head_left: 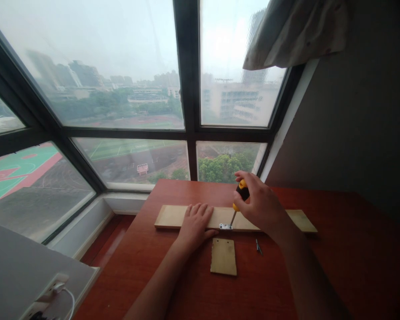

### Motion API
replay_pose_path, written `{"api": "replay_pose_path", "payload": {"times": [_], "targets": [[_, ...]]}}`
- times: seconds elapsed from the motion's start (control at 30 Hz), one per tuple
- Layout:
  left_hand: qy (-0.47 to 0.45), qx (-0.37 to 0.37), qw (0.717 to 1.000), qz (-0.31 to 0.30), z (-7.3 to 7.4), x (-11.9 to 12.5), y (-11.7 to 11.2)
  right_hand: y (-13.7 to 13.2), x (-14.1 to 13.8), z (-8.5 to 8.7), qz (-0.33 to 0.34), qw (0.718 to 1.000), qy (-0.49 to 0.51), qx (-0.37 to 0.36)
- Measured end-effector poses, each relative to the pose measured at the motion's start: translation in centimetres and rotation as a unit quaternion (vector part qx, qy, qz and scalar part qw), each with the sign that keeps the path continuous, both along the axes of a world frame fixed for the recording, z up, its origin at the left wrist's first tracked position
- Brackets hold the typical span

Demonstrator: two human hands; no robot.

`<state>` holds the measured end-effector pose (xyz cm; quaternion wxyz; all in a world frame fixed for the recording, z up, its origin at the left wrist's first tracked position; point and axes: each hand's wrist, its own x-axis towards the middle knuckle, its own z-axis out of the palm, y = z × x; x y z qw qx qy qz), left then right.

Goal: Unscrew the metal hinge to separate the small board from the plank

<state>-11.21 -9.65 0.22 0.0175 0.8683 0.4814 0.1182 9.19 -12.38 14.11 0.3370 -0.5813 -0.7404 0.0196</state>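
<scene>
A long pale wooden board (173, 216) lies across a red-brown table (336, 266). My left hand (195, 224) rests flat on the board, fingers stretched out. My right hand (262, 204) is closed round the yellow and black handle of a screwdriver (240, 195). The screwdriver's tip stands on a small metal bracket (225, 226) at the board's near edge. A small square wooden piece (223, 256) lies just in front of the board. Two or three dark screws (259, 246) lie on the table to its right.
A large window (126, 89) with dark frames rises behind the table. A grey wall (360, 124) stands at the right, with a bunched curtain (296, 31) above. At the lower left, a white power strip with a cable (50, 295) sits on a grey surface.
</scene>
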Motion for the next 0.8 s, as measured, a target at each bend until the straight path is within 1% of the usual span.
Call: {"api": "replay_pose_path", "payload": {"times": [0.1, 0.17, 0.2, 0.3, 0.33, 0.37, 0.4, 0.5, 0.53, 0.6, 0.67, 0.8], "targets": [[-0.004, 0.003, 1.0, -0.001, -0.17, -0.04, 0.04, 0.05, -0.06, -0.09, -0.058, 0.997, -0.052, 0.001], [-0.006, 0.004, 1.0, -0.001, -0.21, -0.04, 0.06, 0.14, 0.14, -0.19, -0.064, 0.996, -0.062, 0.003], [-0.006, 0.003, 1.0, -0.001, -0.2, -0.03, 0.08, 0.18, 0.27, -0.24, -0.05, 0.997, -0.057, 0.006], [-0.005, 0.0, 1.0, -0.003, -0.06, 0.02, 0.08, 0.18, 0.51, -0.34, 0.034, 0.999, -0.014, 0.014], [-0.005, 0.0, 1.0, -0.004, 0.0, 0.03, 0.07, 0.15, 0.49, -0.37, 0.052, 0.999, -0.003, 0.015], [-0.005, 0.001, 1.0, -0.005, 0.05, 0.04, 0.05, 0.12, 0.43, -0.41, 0.054, 0.998, 0.0, 0.015], [-0.005, 0.002, 1.0, -0.005, 0.08, 0.05, 0.03, 0.11, 0.33, -0.45, 0.039, 0.999, -0.006, 0.017], [-0.004, 0.004, 1.0, -0.004, 0.09, 0.05, -0.02, 0.23, 0.06, -0.54, -0.054, 0.997, -0.05, 0.019], [-0.005, 0.004, 1.0, -0.004, 0.07, 0.05, -0.02, 0.3, 0.02, -0.55, -0.074, 0.995, -0.062, 0.017], [-0.006, 0.003, 1.0, -0.004, 0.03, 0.05, -0.01, 0.41, 0.07, -0.5, -0.083, 0.994, -0.071, 0.017], [-0.007, 0.003, 1.0, -0.005, 0.01, 0.05, 0.02, 0.42, 0.21, -0.38, -0.057, 0.997, -0.057, 0.022], [-0.005, 0.0, 1.0, -0.006, 0.09, 0.09, 0.07, 0.16, 0.38, -0.17, 0.034, 0.999, 0.01, 0.011]]}}
